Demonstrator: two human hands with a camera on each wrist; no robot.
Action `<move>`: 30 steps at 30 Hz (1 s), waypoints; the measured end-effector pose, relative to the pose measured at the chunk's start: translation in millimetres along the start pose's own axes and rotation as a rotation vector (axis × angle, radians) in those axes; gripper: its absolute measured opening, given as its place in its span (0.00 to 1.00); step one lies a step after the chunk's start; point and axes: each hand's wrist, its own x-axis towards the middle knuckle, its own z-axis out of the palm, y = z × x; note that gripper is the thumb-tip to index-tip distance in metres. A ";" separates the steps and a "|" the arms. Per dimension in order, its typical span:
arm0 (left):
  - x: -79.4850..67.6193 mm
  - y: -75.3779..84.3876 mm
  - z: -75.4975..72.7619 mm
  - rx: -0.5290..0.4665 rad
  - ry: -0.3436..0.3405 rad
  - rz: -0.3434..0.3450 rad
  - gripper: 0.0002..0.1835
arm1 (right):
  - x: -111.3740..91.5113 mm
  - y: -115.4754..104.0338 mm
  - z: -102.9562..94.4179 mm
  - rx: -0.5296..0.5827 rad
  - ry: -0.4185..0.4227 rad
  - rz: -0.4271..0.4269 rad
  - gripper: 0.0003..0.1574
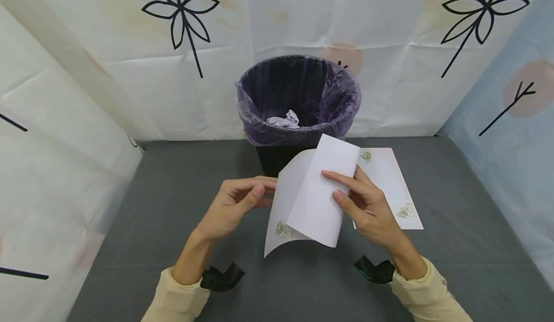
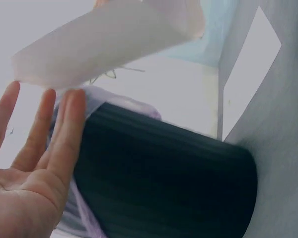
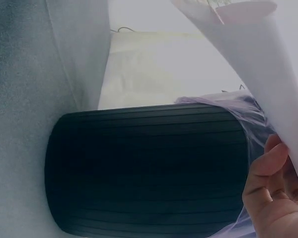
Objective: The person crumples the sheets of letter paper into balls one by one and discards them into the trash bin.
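Observation:
A sheet of paper [image 1: 322,201] is held up in front of the bin, curled over on itself, with a green floral print near its lower left corner. My right hand [image 1: 368,211] pinches its right side between thumb and fingers; the right wrist view also shows this grip on the paper [image 3: 258,64]. At the sheet's left edge is my left hand [image 1: 235,204], its fingers fairly straight. In the left wrist view, the fingertips of the left hand [image 2: 35,163] meet or nearly meet the paper's edge [image 2: 104,44]; contact is uncertain.
Behind the hands stands a black trash bin [image 1: 270,161] with a purple liner [image 1: 298,136] and crumpled paper [image 1: 285,120] inside. Another printed sheet [image 1: 389,182] lies on the dark grey tabletop [image 1: 182,168], right of the bin. Patterned cloth walls [image 1: 112,86] surround the table.

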 end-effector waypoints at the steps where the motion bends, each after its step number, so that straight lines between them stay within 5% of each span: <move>1: 0.8 -1.0 2.8 -0.004 -0.001 -0.006 0.15 | 0.1 -0.3 0.8 0.000 -0.001 0.001 0.26; 11: 6.8 -3.4 34.4 0.140 0.086 -0.192 0.29 | 0.2 -2.2 7.4 -0.064 0.013 0.036 0.23; 22: 10.2 -2.6 44.1 0.258 0.171 -0.156 0.26 | 1.1 -7.2 8.3 -0.094 -0.073 0.022 0.25; 30: 12.6 -5.8 44.4 0.283 0.186 -0.155 0.17 | 2.9 -3.7 14.1 -0.138 0.001 -0.013 0.37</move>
